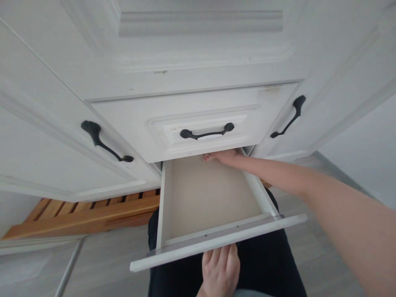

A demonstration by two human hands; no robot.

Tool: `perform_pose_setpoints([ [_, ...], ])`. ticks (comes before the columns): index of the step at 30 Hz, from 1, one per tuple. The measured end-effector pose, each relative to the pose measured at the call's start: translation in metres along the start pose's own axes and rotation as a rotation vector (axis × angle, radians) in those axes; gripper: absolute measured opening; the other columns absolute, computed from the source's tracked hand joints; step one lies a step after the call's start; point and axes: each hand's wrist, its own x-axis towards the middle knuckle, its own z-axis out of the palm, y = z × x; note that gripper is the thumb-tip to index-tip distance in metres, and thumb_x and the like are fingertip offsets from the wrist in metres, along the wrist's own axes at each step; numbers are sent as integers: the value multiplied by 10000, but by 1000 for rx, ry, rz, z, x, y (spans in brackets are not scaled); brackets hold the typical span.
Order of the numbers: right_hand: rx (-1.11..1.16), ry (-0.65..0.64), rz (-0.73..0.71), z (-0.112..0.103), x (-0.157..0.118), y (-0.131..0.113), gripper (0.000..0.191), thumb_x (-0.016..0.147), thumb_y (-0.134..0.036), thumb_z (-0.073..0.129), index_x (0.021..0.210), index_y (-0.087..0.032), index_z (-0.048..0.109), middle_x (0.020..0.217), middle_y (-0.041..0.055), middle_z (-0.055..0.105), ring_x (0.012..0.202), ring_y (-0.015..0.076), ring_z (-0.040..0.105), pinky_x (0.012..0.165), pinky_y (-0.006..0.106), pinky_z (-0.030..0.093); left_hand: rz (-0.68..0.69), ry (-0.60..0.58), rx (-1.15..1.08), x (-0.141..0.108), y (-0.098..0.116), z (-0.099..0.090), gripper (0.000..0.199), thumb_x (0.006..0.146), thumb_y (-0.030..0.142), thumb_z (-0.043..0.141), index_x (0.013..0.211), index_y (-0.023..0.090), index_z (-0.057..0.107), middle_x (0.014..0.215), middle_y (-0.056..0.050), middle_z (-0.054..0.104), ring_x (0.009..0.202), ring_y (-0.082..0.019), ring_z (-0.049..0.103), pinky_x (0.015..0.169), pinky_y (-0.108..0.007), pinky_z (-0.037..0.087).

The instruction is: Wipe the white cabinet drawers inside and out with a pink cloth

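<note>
A white drawer is pulled out of the white cabinet, and its pale bottom shows nothing lying on it. Below the drawer's front panel, my left hand has its fingers curled against the outer face; whatever handle they grip is hidden from above. My right hand reaches over the drawer's right side to its back, just under the closed upper drawer. Its fingers are curled in, and I cannot make out whether they hold anything. The upper drawer bears a dark curved handle.
Cabinet doors with dark handles flank the drawers, a left handle and a right handle. A slatted wooden rack lies low at the left. My legs in dark trousers are under the drawer, above a grey floor.
</note>
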Motion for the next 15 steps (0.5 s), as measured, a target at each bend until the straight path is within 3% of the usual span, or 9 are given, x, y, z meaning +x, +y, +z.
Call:
perform_pose_setpoints([
  [4, 24, -53, 24, 7, 5, 24, 385, 1028, -158, 295, 1172, -137, 651, 1102, 100, 708, 923, 181, 637, 802, 278, 466, 9, -25, -5, -1, -1, 0, 207, 923, 96, 514, 972, 167, 702, 839, -39, 774, 792, -178, 688, 846, -354, 413],
  [7, -17, -132, 15, 11, -17, 24, 272, 962, -164, 477, 1158, -165, 665, 1139, 120, 681, 918, 206, 638, 740, 282, 443, 12, -5, -15, -4, -2, 2, 192, 927, 106, 532, 978, 161, 708, 842, -55, 776, 808, -181, 692, 859, -359, 414],
  [11, -91, -332, -133, 15, -69, -6, 314, 914, -186, 563, 1209, -238, 659, 1130, 110, 655, 835, 204, 638, 629, 270, 379, 22, 41, -25, -10, -3, 5, 188, 936, 115, 532, 960, 159, 714, 836, -64, 777, 805, -184, 693, 870, -369, 413],
  [15, -75, -562, -305, 18, -115, -45, 334, 948, -261, 537, 1268, -273, 631, 1099, 91, 650, 769, 182, 625, 574, 266, 321, 43, -3, -27, -8, -5, 3, 196, 934, 110, 523, 971, 154, 711, 867, -69, 783, 832, -190, 702, 878, -369, 420],
])
